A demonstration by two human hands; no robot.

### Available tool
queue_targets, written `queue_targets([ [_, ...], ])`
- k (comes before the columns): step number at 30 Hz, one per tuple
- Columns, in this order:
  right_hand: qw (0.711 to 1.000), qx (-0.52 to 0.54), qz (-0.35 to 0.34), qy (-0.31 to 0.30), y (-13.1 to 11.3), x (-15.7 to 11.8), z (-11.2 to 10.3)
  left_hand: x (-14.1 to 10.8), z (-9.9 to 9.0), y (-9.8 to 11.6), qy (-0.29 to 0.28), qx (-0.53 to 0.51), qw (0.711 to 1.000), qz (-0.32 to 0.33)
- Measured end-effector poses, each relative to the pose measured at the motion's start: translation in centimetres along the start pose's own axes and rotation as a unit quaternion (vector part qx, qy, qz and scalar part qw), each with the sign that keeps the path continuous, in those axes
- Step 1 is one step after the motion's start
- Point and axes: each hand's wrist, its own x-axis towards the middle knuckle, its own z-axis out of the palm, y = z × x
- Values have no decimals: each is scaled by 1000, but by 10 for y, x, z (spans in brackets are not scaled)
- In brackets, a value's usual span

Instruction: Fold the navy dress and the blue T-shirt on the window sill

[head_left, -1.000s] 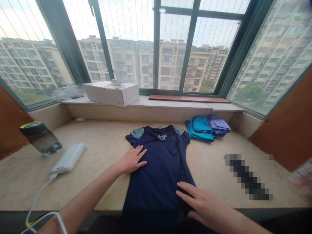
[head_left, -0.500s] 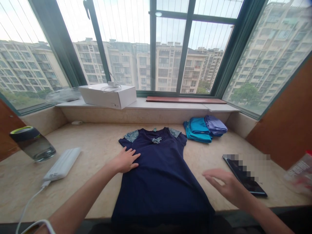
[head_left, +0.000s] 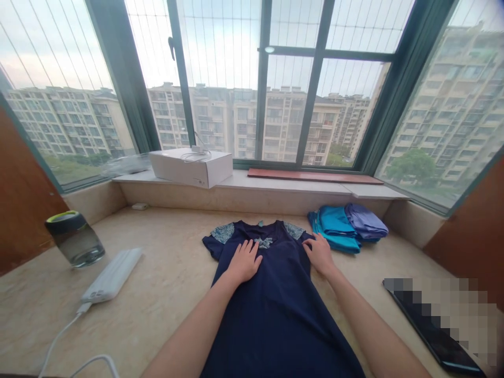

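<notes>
A navy short-sleeved T-shirt lies spread on the stone ledge, neckline away from me, with patterned shoulder patches and a small bow at the chest. My left hand rests flat on its upper chest, fingers stretched out just beside the bow. At the right sleeve, my right hand has thumb and fingertips closed on the sleeve's edge. Just beyond that hand sits a stack of folded clothes, bright blue and purple. The shirt's lower hem runs out of view at the bottom.
To the left stand a water bottle and a white power bank with a cable. A dark phone or tablet, partly pixelated, lies at right. On the sill are a white box and a reddish board.
My left hand has slid from the shirt's left side to its chest. My right hand has moved from beside the shirt to the right sleeve and closed on it. The view has shifted.
</notes>
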Motion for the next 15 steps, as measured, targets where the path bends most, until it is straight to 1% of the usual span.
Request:
queue_targets([
  [3,997,-62,25,27,4,-6,3,1,0,-5,24,-27,999,1],
  [5,994,-99,35,30,4,-10,3,2,-3,-9,53,-36,998,-20],
  [7,992,-115,38,30,4,-12,2,3,-6,-12,81,-32,995,-38],
  [8,992,-116,37,32,3,-13,2,3,-7,-13,89,-29,995,-33],
  [10,993,-103,38,37,3,-13,2,4,-8,-13,88,-22,996,2],
  [12,996,-69,44,46,2,-10,0,6,-6,-11,69,-17,997,34],
  [14,998,-8,39,57,0,-6,-5,7,-2,-8,56,-12,997,41],
  [15,998,25,26,59,-2,-4,-7,8,0,-7,55,-11,998,39],
])
